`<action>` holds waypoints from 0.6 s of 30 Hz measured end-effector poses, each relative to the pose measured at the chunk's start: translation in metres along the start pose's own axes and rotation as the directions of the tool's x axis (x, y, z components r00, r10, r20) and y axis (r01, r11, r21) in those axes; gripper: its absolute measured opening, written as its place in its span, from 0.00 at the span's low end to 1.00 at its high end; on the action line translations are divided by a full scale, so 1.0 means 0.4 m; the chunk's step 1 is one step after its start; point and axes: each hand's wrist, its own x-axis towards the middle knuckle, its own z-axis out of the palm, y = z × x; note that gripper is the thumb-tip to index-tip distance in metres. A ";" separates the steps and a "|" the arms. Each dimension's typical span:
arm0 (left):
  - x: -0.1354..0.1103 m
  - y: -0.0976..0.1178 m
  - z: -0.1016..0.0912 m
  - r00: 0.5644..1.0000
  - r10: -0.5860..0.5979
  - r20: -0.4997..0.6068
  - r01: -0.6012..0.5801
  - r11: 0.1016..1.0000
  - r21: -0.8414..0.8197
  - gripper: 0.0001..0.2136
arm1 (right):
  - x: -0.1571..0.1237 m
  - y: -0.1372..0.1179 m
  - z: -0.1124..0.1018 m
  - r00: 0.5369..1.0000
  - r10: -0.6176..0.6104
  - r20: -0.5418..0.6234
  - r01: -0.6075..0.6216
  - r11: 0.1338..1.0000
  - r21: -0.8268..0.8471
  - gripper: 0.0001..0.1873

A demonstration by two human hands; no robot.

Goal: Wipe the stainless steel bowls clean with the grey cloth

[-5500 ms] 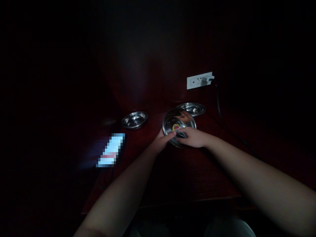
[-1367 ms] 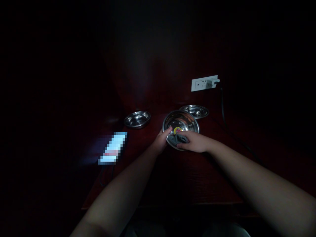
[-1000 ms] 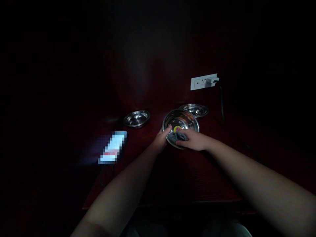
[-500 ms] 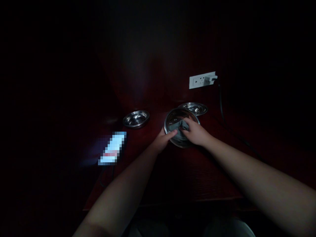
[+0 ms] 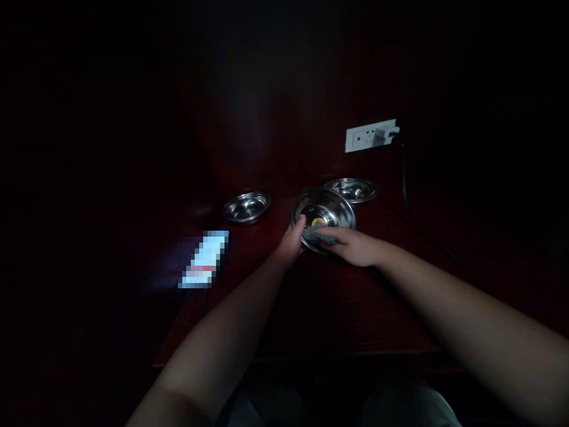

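A shiny metal bowl (image 5: 326, 204) is held tilted above the dark red table, its inside towards me and a yellow round sticker on its bottom. My left hand (image 5: 292, 242) grips its left rim, thumb on the inside. A dark grey cloth (image 5: 320, 237) lies against the bowl's near inner wall and rim. My right hand (image 5: 358, 246) holds this cloth, fingers pressed on it; part of the cloth is hidden beneath them.
Left of the bowl stands a shallow metal dish (image 5: 247, 209); another metal dish (image 5: 353, 190) sits behind it. A lit, blurred phone (image 5: 204, 260) lies at left. A white wall socket (image 5: 371, 136) carries a plug with a black cable (image 5: 404, 181). The table's front edge (image 5: 355, 354) faces me.
My right hand has moved the cloth from the middle of the bowl to its near side and rim. The yellow sticker now shows. My left thumb has shifted up along the rim.
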 end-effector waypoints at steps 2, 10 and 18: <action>0.000 0.001 0.003 1.000 -0.004 0.002 0.004 1.000 -0.002 0.28 | 0.000 0.000 0.003 1.000 -0.003 -0.004 0.003 1.000 -0.031 0.25; 0.009 -0.005 -0.005 0.999 -0.034 -0.001 0.034 0.999 0.023 0.29 | -0.002 0.012 0.014 0.974 0.189 -0.128 -0.221 0.920 -0.325 0.26; 0.009 -0.007 -0.008 1.000 -0.019 -0.013 0.019 0.999 0.042 0.31 | 0.002 -0.032 0.001 0.996 0.050 -0.072 -0.065 0.972 -0.225 0.22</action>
